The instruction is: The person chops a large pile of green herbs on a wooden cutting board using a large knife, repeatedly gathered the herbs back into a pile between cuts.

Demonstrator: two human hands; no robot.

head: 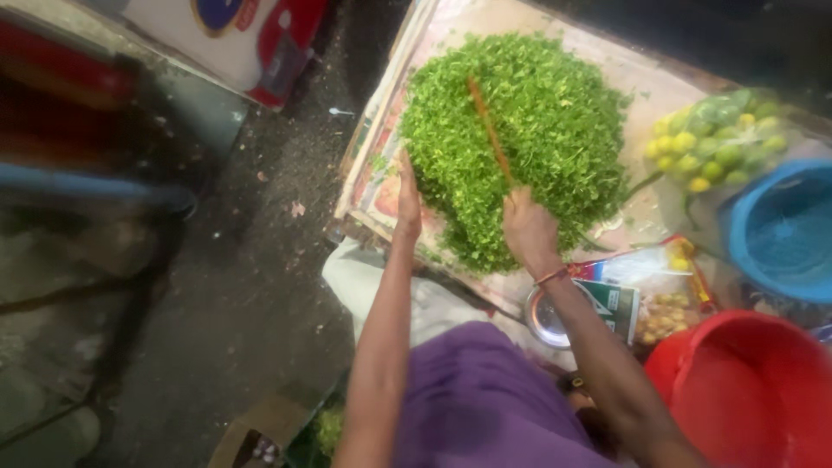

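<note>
Chopped greens (520,139) lie heaped on the counter (667,95), filling the upper middle of the frame; most looks finely cut already. The right hand (529,227) grips a long thin orange-handled blade (490,130) over the heap. The left hand (407,201) rests open-fingered against the pile's left edge.

Looks like a street-side food or vegetable stall, not a kitchen. Left of the left hand (407,201) it's gritty dark pavement (251,286) with litter, right up against the low worktop (659,87). That worktop is lined with old printed paper and heaped with chopped greens (537,113). Off to the right of the right hand (529,230) sit a bag of limes (715,139), a blue tub (784,234) and a red bucket (754,390).
</note>
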